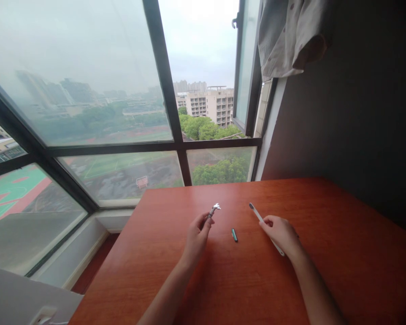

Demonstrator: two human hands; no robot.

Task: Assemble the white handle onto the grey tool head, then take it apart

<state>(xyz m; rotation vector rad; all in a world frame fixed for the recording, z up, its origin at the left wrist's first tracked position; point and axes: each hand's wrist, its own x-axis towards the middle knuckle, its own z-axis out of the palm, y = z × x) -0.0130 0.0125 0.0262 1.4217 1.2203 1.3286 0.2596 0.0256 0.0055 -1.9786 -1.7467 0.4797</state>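
My left hand (196,237) is closed around the handle of a silver razor (214,208), whose head points away from me over the red-brown table (325,225). My right hand (280,232) is closed on a white toothbrush (257,213); its dark-tipped head points up and left, and its tail end sticks out below my palm. A small teal cap or tube (234,234) lies on the table between the two hands, touching neither.
A large dark-framed window (165,90) rises beyond the table's far edge, with one pane swung open at the right. A pale shirt (287,40) hangs at the top right beside a dark wall (358,113). A white object (42,313) shows at the bottom left.
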